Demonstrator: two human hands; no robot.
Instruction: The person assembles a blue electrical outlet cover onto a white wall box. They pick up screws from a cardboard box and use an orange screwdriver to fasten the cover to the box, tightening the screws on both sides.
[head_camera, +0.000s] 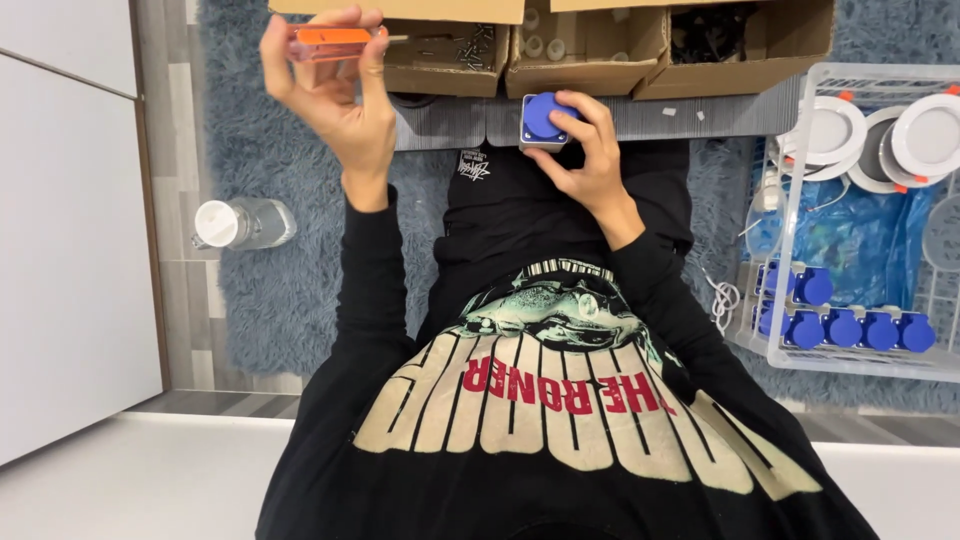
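I close my left hand (335, 100) around the orange-handled screwdriver (332, 43), raised above the cardboard boxes (445, 62), while my right hand (590, 150) fingers pinch the blue-capped socket (543, 118) on my lap; best held steady, tip aligned squarely.

The left hand (335, 95) holds up an orange-handled screwdriver (335, 43) before open cardboard boxes (585, 50). The right hand (590, 145) grips a blue-capped socket (543, 118); well off to its right, a white wire basket (850, 355) holds more.
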